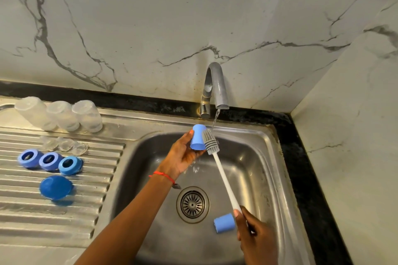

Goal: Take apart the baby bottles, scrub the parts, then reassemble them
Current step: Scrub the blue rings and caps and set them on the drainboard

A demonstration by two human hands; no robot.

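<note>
Now, brush (210, 141) meets blue cap (198, 137) over the sink (254, 157).
Left hand (181, 155) fingers curl round it; right hand (254, 234) grips the handle; another cap (224, 222) lies inside.

No legible text, label, brand, number or sign found on any surface in view. The clear bottles (62, 115) carry faint marks, too blurred to read.

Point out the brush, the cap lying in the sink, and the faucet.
brush (210, 143), head view, on the grey bristle head
cap (224, 222), head view, on its blue side wall
faucet (215, 79), head view, on the curved spout
</note>
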